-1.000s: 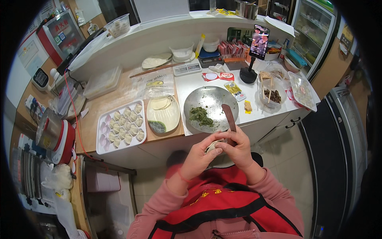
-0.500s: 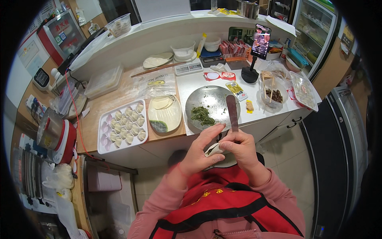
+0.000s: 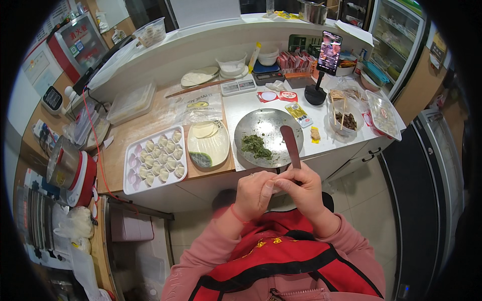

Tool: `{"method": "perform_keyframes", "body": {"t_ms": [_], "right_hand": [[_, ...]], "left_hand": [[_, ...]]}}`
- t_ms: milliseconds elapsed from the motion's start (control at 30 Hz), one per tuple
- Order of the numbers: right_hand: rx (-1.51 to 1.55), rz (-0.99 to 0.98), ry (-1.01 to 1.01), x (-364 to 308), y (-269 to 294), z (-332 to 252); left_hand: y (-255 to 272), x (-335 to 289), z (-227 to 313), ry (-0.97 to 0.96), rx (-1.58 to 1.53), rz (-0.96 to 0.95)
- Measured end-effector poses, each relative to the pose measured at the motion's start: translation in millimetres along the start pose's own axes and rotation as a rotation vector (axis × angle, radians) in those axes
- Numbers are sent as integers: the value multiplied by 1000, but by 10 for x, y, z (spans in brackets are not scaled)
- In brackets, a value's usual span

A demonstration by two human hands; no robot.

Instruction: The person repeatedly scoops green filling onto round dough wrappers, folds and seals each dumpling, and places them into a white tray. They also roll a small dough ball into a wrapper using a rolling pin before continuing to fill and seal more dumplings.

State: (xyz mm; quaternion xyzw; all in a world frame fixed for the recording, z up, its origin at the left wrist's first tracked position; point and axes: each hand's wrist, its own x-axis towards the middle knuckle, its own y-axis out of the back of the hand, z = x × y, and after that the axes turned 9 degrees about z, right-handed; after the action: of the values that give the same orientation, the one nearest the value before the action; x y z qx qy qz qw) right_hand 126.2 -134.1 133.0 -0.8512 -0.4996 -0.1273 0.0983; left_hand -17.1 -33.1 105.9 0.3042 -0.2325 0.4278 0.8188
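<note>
Near the bowl [image 3: 277,126], the right hand [image 3: 306,189] pinches 1 spatula [image 3: 290,143] in its grip and touches the left hand [image 3: 252,195]; whether the left grip pinches anything, I cannot tell.

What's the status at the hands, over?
Left hand and right hand together, anything between hidden. Right also grips brown spatula. Green filling in metal bowl; nothing visibly in the way.

A small eatery's kitchen, by the looks of it: dumplings [image 3: 160,156] rowed up in a white tray [image 3: 132,173], green filling [image 3: 256,147] in a steel bowl [image 3: 277,122], a glass-door fridge [image 3: 397,44] standing behind!
</note>
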Motion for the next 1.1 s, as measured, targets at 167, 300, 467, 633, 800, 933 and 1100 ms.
{"method": "perform_keyframes", "body": {"t_ms": [167, 300, 467, 633, 800, 933, 1100], "right_hand": [[-187, -147, 68, 55, 16, 16], [-221, -323, 197, 180, -23, 58], [-265, -270, 390, 256, -64, -6], [-292, -215, 437, 241, -75, -96], [-169, -135, 372, 193, -121, 50], [176, 9, -138, 94, -219, 242], [290, -32, -482, 54, -180, 320]], "left_hand": [[-117, -132, 35, 329, -436, 106], [-131, -133, 82, 410, -618, 73], [-208, -124, 139, 471, -772, 158], [-191, -123, 183, 620, -821, 162], [-174, -82, 258, 730, -866, 127], [-270, -68, 240, 950, -1054, 157], [-299, -72, 143, 1074, -1118, 156]]}}
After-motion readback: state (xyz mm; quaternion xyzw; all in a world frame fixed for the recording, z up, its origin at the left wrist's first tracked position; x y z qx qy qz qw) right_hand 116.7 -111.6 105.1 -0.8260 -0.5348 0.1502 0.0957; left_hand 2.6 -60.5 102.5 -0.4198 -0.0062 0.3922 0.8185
